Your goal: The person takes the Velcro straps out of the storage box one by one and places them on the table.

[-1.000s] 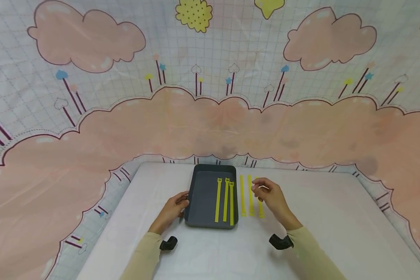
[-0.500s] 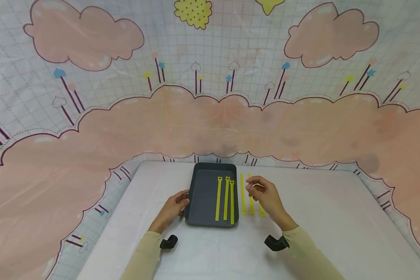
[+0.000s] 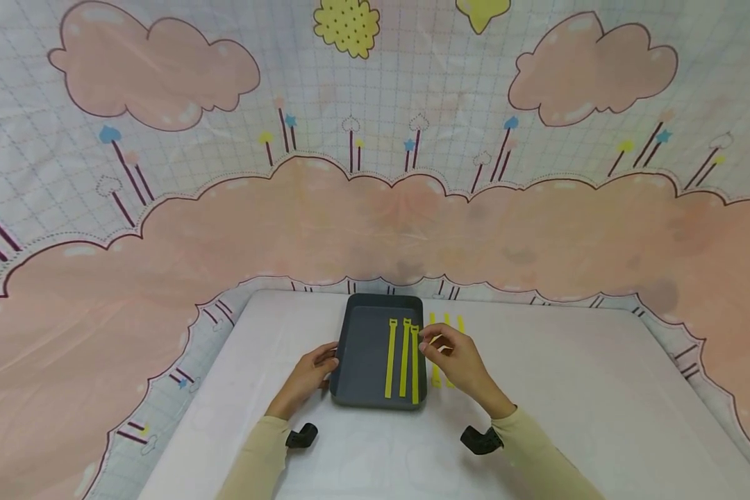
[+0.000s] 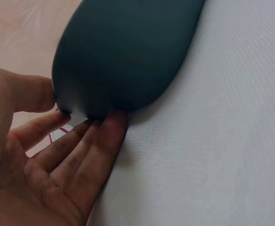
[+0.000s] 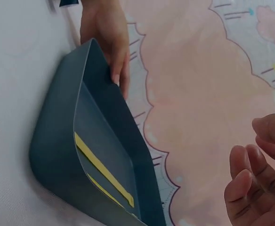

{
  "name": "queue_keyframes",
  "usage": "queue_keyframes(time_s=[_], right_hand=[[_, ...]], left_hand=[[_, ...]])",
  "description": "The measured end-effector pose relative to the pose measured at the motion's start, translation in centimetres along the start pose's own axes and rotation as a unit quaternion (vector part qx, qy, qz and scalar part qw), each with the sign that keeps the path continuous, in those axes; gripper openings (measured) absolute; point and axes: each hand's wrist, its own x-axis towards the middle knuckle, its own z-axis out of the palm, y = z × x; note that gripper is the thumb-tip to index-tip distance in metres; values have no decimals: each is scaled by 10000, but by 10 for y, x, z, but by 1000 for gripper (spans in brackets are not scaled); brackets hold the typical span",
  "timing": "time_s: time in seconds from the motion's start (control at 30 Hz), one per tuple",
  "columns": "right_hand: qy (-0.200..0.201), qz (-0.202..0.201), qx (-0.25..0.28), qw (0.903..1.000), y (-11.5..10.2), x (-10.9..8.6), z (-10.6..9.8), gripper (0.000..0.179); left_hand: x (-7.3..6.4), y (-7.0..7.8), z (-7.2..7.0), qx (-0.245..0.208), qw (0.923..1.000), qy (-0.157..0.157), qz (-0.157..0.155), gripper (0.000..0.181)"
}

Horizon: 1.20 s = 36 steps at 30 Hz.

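A dark grey tray (image 3: pixel 357 361) lies on the white table, holding three flat yellow straps (image 3: pixel 390 364) with wider slotted heads at their far ends. My left hand (image 3: pixel 305 378) holds the tray's left side. In the left wrist view, the thumb presses the tray wall (image 4: pixel 123 52) while the fingers reach beneath its corner. My right hand (image 3: pixel 459 360) is over the tray's right rim, fingertips close to the rightmost strap. In the right wrist view, its loosely bent fingers (image 5: pixel 241 181) hold nothing visible. It partly covers more yellow straps (image 3: pixel 461 323) on the table right of the tray.
The white tabletop (image 3: pixel 575 389) extends to both sides and in front of the tray. Behind it hangs a patterned cloth (image 3: pixel 375 222) with clouds. Black wrist mounts (image 3: pixel 482 440) sit at both sleeves.
My right hand has moved left from above the table straps to the tray's right rim. The left hand and tray have stayed put.
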Motion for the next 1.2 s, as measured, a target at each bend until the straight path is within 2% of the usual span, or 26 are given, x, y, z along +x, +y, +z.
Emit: queue_keyframes(time_s=[0.33,0.6,0.7,1.03,1.2], right_hand=[[-136,-475,-458,9977,2,5,17,17],[-348,-1037,-1110,9878,8,6,28,14],[-470,-1169,-1417,9819,9,7,30,15],[-1012,-1194,-2271,9612,10,10,36,22],[-1194,-1535,-2736,9420,14,14,39,26]], left_hand=[[-1,-2,-2,69,9999,-1,109,47],[1,-7,-1,180,9998,25,74,48],[0,-5,-1,178,9998,26,82,48],[-1,0,-1,106,9999,12,60,48],[0,-3,-1,59,10000,32,70,47]])
